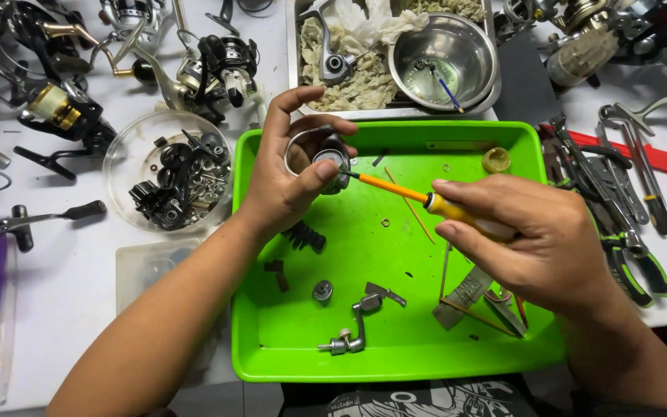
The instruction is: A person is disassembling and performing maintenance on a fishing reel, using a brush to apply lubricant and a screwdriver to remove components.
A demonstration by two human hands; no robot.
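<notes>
- Two hands are working over a bright green plastic tray [272,355] that is sitting on the white tabletop [63,286].
- The left hand [291,181] is pinching a small round shiny metal reel part [324,158], with its grip closed around it, up above the tray's far left corner.
- The right hand [538,235] is wrapping its grip tight around a screwdriver [407,193] with a thin orange shaft and yellow handle; the tip is touching the reel part.
- I am thinking the tip could slip off, because the part is smooth and round, and it could poke the thumb.
- A tiny screw might be popping loose and rolling away among the little bits lying in the tray.
- A bent silver crank arm [357,328] and a small grey disc [323,290] are lying loose near the tray's front.
- A clear round dish [129,154] of dark small parts is sitting just left of the tray.
- A shiny steel bowl [445,54] is sitting behind the tray, and pliers [642,262] with green grips are lying on the right.
</notes>
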